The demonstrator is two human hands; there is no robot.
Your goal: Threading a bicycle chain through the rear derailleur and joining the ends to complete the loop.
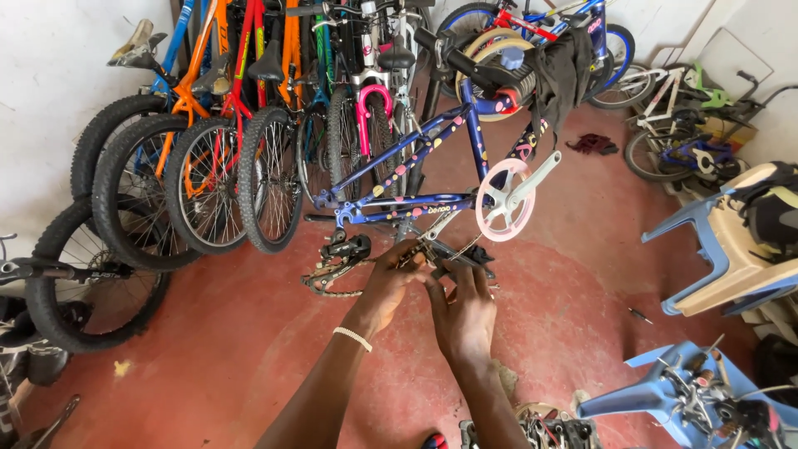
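Observation:
A blue bicycle frame (416, 150) with coloured dots hangs in front of me, its pink-white chainring (505, 199) and crank on the right. A black rear derailleur (345, 249) with a loop of chain dangles below the frame's rear end. My left hand (384, 287), a white band on its wrist, grips a small dark metal part (416, 252) just under the frame. My right hand (462, 312) is beside it, fingers curled around black parts (465, 254) of the same cluster. What exactly each finger pinches is hidden.
A row of bicycles (233, 125) leans against the left wall. Blue plastic chairs (723, 249) stand at the right, one lower chair (690, 391) loaded with bike parts. More parts (549, 424) lie on the red floor (249, 333) near my feet.

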